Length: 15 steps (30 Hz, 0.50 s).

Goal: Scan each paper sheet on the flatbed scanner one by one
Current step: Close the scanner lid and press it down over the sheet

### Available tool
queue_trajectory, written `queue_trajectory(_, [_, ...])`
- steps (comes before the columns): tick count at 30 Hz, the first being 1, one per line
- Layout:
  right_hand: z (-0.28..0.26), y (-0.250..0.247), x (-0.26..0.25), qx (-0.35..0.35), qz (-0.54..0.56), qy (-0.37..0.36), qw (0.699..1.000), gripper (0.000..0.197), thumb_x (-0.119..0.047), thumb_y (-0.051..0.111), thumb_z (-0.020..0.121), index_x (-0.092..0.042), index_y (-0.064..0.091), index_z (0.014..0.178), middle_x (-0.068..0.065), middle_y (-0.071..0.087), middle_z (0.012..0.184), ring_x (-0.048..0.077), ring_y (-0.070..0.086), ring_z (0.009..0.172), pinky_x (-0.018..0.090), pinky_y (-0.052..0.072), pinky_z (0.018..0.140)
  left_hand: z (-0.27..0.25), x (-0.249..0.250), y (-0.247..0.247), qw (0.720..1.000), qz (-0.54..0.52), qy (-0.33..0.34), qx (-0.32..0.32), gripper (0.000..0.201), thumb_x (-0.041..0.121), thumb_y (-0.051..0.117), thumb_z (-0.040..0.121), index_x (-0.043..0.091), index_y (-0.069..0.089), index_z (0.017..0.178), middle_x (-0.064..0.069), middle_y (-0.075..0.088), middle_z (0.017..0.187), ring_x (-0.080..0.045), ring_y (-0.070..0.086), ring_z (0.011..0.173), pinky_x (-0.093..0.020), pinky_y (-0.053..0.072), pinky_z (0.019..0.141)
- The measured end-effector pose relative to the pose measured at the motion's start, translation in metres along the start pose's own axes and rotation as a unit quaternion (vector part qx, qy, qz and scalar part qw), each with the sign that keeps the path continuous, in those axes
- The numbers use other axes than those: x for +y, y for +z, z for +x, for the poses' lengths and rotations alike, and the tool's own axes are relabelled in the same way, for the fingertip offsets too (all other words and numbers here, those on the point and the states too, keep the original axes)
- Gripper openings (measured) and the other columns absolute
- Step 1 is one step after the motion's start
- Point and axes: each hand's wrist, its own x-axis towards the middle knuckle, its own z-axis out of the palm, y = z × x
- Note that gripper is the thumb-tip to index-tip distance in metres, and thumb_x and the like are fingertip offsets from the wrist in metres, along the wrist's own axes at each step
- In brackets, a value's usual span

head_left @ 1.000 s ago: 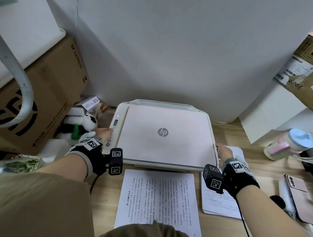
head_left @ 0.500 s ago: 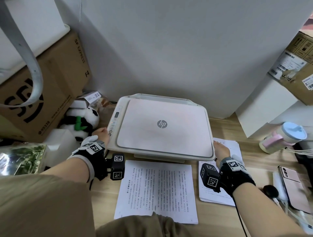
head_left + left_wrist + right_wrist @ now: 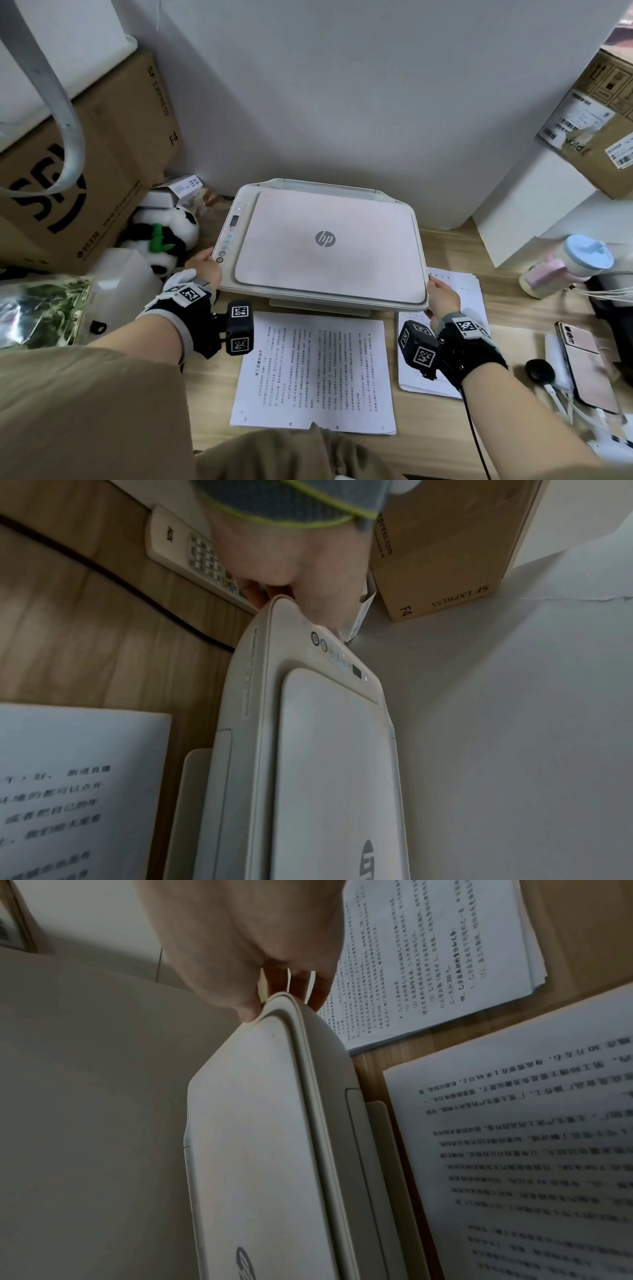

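Observation:
The white HP flatbed scanner (image 3: 325, 240) sits against the wall with its lid down. My left hand (image 3: 203, 265) grips its front-left corner by the control buttons, thumb on top and fingers underneath; the left wrist view shows that hand (image 3: 298, 569) on the scanner (image 3: 325, 750). My right hand (image 3: 442, 294) holds the front-right corner the same way, seen close in the right wrist view (image 3: 246, 947). A single printed sheet (image 3: 315, 373) lies on the desk in front of the scanner. A stack of printed sheets (image 3: 459, 301) lies to its right, partly under my right wrist.
A brown SF Express box (image 3: 85, 171) and a panda plush (image 3: 164, 236) crowd the left side. A white remote (image 3: 192, 553) and a black cable (image 3: 103, 569) lie by the left corner. A blue-lidded cup (image 3: 568, 263), a phone (image 3: 582, 363) and white boxes (image 3: 534, 205) stand on the right.
My left hand has slid from beside the control panel down to the scanner's front-left corner. The right hand stays at the front-right corner. The head view has pulled back.

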Motion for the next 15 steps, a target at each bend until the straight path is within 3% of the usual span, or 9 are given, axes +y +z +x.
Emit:
queue_trajectory(2, [0.0020, 0.0015, 0.0016, 0.005, 0.005, 0.001, 1.000, 0.035, -0.014, 0.040, 0.097, -0.015, 0.061, 0.125, 0.005, 0.059, 0.130, 0.017, 0.055, 0.101, 0.016, 0.043, 0.061, -0.0011, 0.0005, 0.0030, 1.000, -0.006, 0.000, 0.013, 0.040, 0.001, 0.034, 0.094, 0.006, 0.061, 0.123, -0.020, 0.063, 0.119, -0.025, 0.055, 0.091, -0.026, 0.039, 0.075])
queue_trajectory(5, [0.0005, 0.0015, -0.0005, 0.004, 0.009, 0.016, 1.000, 0.035, -0.014, 0.041, 0.097, -0.016, 0.059, 0.127, 0.001, 0.058, 0.131, 0.023, 0.058, 0.112, 0.027, 0.050, 0.073, -0.0043, 0.0031, 0.0058, 1.000, 0.002, 0.001, 0.018, 0.042, -0.002, 0.031, 0.094, 0.004, 0.059, 0.125, -0.020, 0.061, 0.122, -0.021, 0.048, 0.089, -0.018, 0.037, 0.063])
queue_trajectory(9, [0.0021, 0.0014, 0.0006, 0.006, 0.017, 0.018, 1.000, 0.036, -0.014, 0.041, 0.095, -0.019, 0.061, 0.125, 0.002, 0.060, 0.129, 0.020, 0.058, 0.109, 0.016, 0.048, 0.056, -0.0024, 0.0013, 0.0043, 1.000, 0.015, -0.001, 0.018, 0.042, -0.001, 0.031, 0.095, 0.005, 0.059, 0.125, -0.020, 0.060, 0.124, -0.035, 0.056, 0.109, -0.023, 0.034, 0.077])
queue_trajectory(12, [0.0028, 0.0014, 0.0003, 0.006, 0.004, 0.019, 1.000, 0.037, -0.014, 0.038, 0.097, -0.018, 0.058, 0.128, 0.000, 0.057, 0.131, 0.024, 0.058, 0.110, 0.008, 0.040, 0.040, 0.0000, -0.0011, 0.0051, 1.000, 0.014, -0.007, 0.006, 0.042, -0.002, 0.030, 0.096, 0.004, 0.058, 0.127, -0.020, 0.059, 0.126, -0.037, 0.054, 0.115, -0.022, 0.033, 0.079])
queue_trajectory(13, [0.0010, 0.0008, -0.0012, 0.007, 0.005, 0.019, 1.000, 0.038, -0.014, 0.037, 0.098, -0.017, 0.057, 0.130, 0.001, 0.057, 0.132, 0.025, 0.057, 0.112, 0.010, 0.039, 0.039, -0.0008, -0.0005, 0.0052, 1.000, 0.015, -0.010, 0.014, 0.042, -0.001, 0.030, 0.095, 0.005, 0.059, 0.126, -0.020, 0.060, 0.125, -0.037, 0.055, 0.114, -0.023, 0.034, 0.079])
queue_trajectory(15, [-0.0021, -0.0002, -0.0041, 0.007, 0.008, 0.020, 1.000, 0.038, -0.013, 0.036, 0.099, -0.014, 0.054, 0.133, 0.004, 0.054, 0.136, 0.026, 0.053, 0.120, 0.013, 0.042, 0.049, -0.0028, 0.0018, 0.0050, 1.000, 0.011, -0.013, 0.024, 0.043, 0.000, 0.031, 0.095, 0.007, 0.060, 0.125, -0.019, 0.060, 0.125, -0.035, 0.056, 0.113, -0.027, 0.038, 0.081])
